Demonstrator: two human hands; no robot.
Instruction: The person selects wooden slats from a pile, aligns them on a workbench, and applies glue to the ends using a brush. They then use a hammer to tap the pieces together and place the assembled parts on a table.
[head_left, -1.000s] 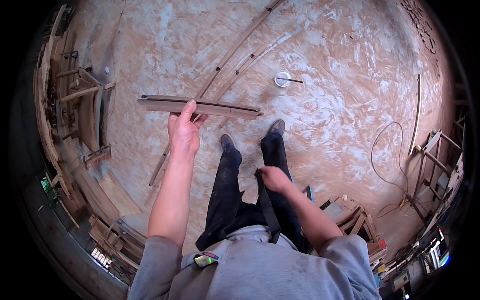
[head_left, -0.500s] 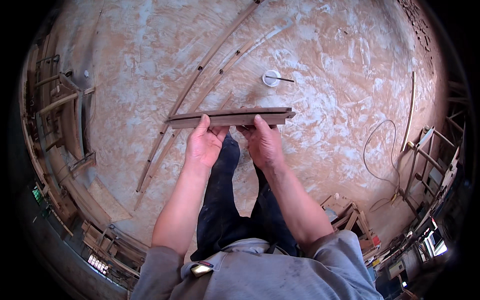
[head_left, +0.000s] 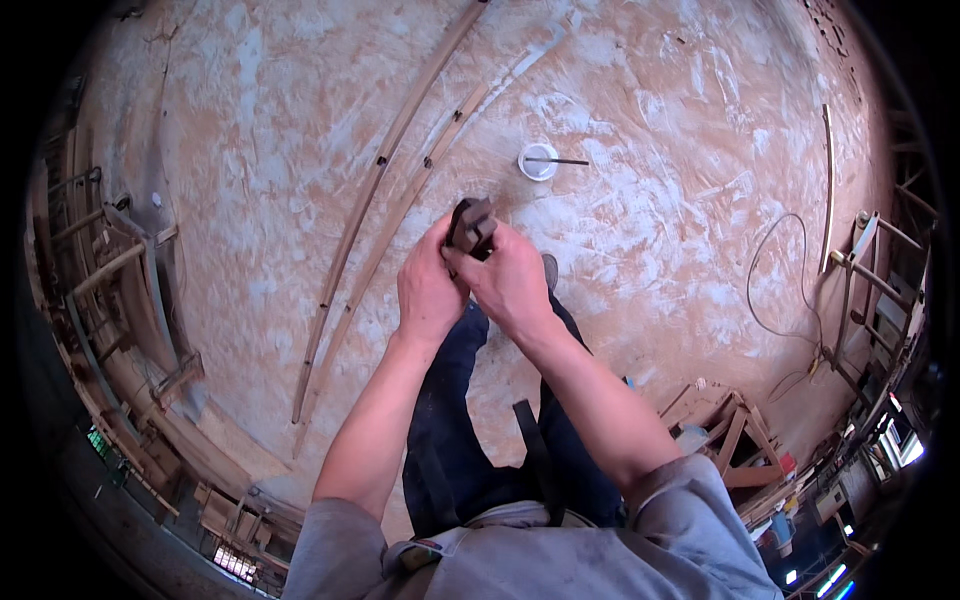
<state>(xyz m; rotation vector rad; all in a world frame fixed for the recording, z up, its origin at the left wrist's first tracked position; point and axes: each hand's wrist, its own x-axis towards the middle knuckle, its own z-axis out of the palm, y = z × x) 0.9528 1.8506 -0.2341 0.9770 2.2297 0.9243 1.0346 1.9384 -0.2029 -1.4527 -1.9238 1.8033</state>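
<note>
Between my hands is a bundle of dark brown wooden strips (head_left: 472,228), turned so that its ends face up toward me. My left hand (head_left: 432,280) wraps the bundle from the left. From the right, my right hand (head_left: 508,280) closes on it, fingers near the upturned ends. The rest of the strips' length is hidden beneath my hands. Beyond them, a small white tub (head_left: 537,172) stands on the floor with a thin dark stick (head_left: 565,161) lying across it.
Two long wooden strips (head_left: 348,232) with dark clips lie slanting on the stained floor (head_left: 660,230) at left. A cable loop (head_left: 752,290) and wooden frames (head_left: 862,290) are at the right. More timber frames (head_left: 110,260) line the left side; wood scraps (head_left: 735,435) lie at lower right.
The bundle was held crosswise, side on; now it is turned end-up. My hands have come close together, and I have stepped so that one shoe shows at the right.
</note>
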